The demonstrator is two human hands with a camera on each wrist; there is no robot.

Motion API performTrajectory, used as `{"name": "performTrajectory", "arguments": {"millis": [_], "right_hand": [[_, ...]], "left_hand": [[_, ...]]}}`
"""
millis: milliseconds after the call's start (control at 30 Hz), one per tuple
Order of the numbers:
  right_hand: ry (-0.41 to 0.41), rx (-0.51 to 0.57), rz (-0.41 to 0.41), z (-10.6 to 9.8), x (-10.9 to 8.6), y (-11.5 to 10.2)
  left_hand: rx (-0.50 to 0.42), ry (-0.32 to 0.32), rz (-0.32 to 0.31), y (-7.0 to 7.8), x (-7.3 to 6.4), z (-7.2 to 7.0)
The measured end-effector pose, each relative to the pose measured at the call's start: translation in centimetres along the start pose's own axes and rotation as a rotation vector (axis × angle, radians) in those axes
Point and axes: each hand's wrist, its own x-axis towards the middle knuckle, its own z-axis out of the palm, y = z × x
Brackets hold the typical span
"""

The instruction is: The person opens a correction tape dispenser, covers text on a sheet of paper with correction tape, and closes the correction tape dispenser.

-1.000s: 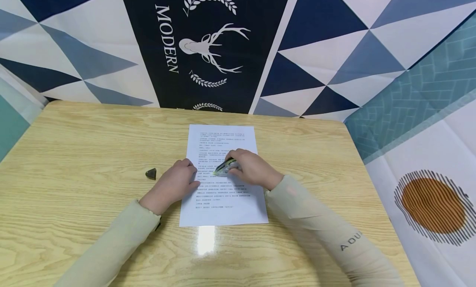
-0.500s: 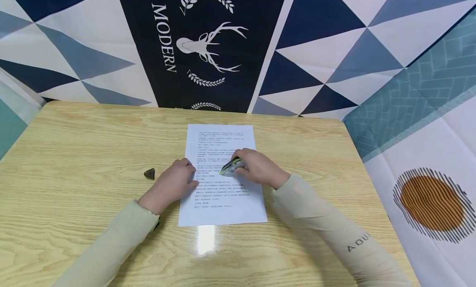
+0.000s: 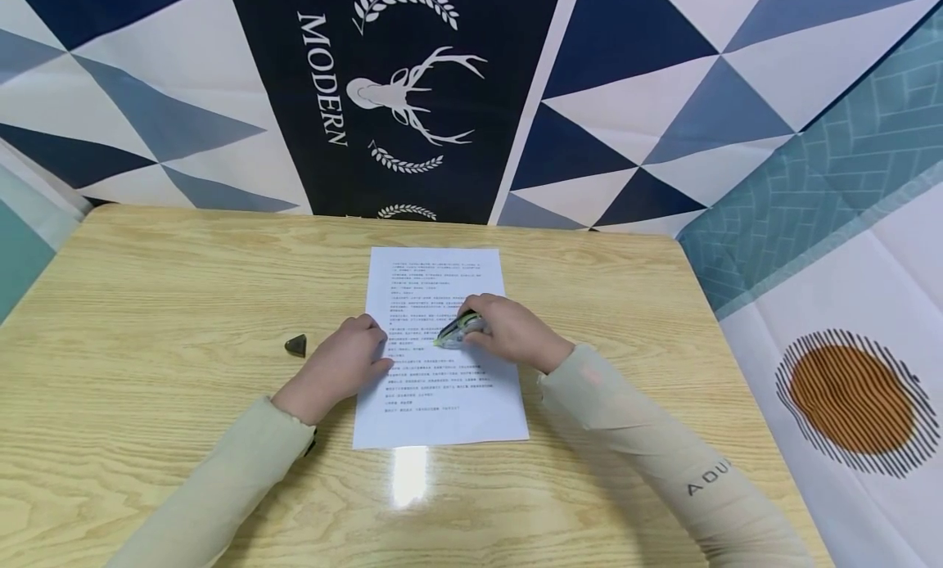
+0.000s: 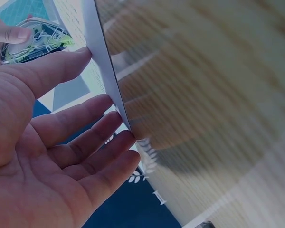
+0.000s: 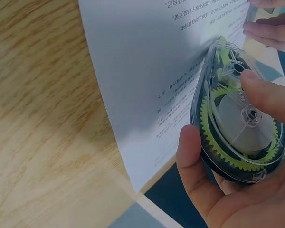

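Observation:
A printed sheet of paper (image 3: 442,425) lies on the wooden table. My right hand (image 3: 516,331) grips a correction tape dispenser (image 5: 242,118), clear-cased with green gears inside; thumb and fingers press its two sides. Its narrow tip points left and meets the paper among the printed lines near mid-sheet. At the sheet's left edge rests my left hand (image 3: 349,355), its fingers fairly straight. In the left wrist view, the thumb and fingertips (image 4: 130,137) touch the paper's margin.
A small dark cap-like piece (image 3: 296,345) sits on the table (image 3: 184,306) left of the left hand. Another dark object (image 3: 312,444) shows partly beside the left sleeve. Behind the table's far edge hangs a patterned cloth (image 3: 412,93).
The right hand has slid the correction tape dispenser a short way right along the text, then stayed nearly still over the last half second. The left hand keeps its place on the paper.

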Motion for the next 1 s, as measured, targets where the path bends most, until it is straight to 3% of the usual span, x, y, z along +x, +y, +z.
{"name": "performTrajectory", "arguments": {"millis": [1000], "right_hand": [[0.03, 0.094, 0.064, 0.4, -0.34, 0.96]], "left_hand": [[-0.005, -0.013, -0.02, -0.08, 0.14, 0.06]]}}
